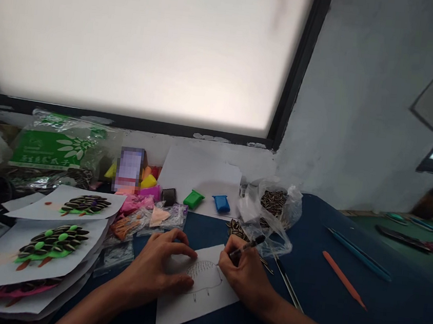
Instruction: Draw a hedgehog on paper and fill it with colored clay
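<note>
A sheet of white paper (201, 310) lies on the dark blue table in front of me. On it is a line drawing of a hedgehog-like animal (204, 274) with short strokes on its back and small legs. My left hand (165, 265) rests on the left part of the sheet, thumb and fingers apart, holding nothing. In my right hand (241, 273) is a black pen (252, 242), gripped between the fingers at the drawing's right end. The pen's tip is hidden behind my fingers. Just beyond that hand lie loose sunflower seeds (237, 229).
At left is a stack of papers (35, 266) bearing seed-and-clay hedgehogs. Behind stand a green seed bag (53, 147), pink clay packets (137, 203), green (194, 199) and blue packets (221, 204), and a plastic bag of seeds (274, 201). At right lie another pen (289, 283) and an orange tool (344, 279).
</note>
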A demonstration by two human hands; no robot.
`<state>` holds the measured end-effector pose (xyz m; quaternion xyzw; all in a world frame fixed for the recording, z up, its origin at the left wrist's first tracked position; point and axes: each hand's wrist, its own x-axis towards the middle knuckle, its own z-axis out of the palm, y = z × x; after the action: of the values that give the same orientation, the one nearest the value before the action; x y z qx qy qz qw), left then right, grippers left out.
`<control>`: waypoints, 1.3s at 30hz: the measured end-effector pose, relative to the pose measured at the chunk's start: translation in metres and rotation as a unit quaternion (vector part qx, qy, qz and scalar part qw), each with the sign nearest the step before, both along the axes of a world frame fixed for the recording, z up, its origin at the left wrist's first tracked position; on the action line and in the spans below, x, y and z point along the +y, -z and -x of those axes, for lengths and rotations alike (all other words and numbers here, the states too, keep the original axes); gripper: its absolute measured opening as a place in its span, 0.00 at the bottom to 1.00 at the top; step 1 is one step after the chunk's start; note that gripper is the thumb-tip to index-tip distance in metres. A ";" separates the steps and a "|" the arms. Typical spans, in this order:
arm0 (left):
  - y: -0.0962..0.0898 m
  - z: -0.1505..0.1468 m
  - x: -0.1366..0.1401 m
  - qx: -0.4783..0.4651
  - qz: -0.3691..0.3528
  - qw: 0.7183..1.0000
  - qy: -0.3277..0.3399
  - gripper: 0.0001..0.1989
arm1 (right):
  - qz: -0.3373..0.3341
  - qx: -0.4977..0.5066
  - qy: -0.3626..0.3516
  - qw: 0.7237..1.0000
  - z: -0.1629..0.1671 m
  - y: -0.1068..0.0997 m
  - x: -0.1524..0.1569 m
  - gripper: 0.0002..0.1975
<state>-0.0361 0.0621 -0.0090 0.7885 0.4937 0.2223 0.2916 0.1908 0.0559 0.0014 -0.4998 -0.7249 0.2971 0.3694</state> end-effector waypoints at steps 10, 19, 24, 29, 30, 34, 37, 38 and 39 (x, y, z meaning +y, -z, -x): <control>0.002 0.001 0.002 0.000 -0.013 1.000 0.005 0.17 | -0.004 -0.015 0.000 1.000 0.001 0.001 0.000 0.10; 0.003 0.000 0.001 -0.001 -0.017 1.000 0.003 0.17 | -0.007 -0.018 0.005 1.000 0.001 0.001 0.000 0.11; 0.003 0.000 0.001 -0.005 -0.019 1.000 0.002 0.16 | -0.007 -0.009 0.001 1.000 0.001 0.003 0.001 0.11; 0.002 0.000 0.002 0.000 -0.010 1.000 0.001 0.17 | -0.004 0.016 -0.013 1.000 0.000 0.002 0.000 0.10; 0.001 0.000 0.002 -0.002 -0.006 1.000 0.001 0.17 | -0.004 0.024 -0.019 1.000 0.000 0.001 0.000 0.10; 0.001 -0.001 0.001 -0.007 -0.004 1.000 -0.002 0.16 | -0.001 0.055 -0.047 0.997 0.004 -0.001 -0.007 0.10; -0.001 -0.001 0.001 -0.010 -0.001 1.000 -0.003 0.16 | 0.055 0.085 -0.089 0.991 0.009 -0.001 -0.013 0.09; -0.002 -0.001 0.001 -0.009 0.002 1.000 -0.002 0.16 | 0.074 0.092 -0.100 0.988 0.011 -0.001 -0.015 0.09; -0.003 -0.001 0.001 -0.008 0.004 1.000 -0.002 0.15 | 0.088 0.096 -0.106 0.986 0.012 -0.001 -0.016 0.09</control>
<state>-0.0354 0.0628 -0.0062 0.7844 0.4939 0.2272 0.2985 0.1786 0.0396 0.0028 -0.4196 -0.7058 0.4442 0.3583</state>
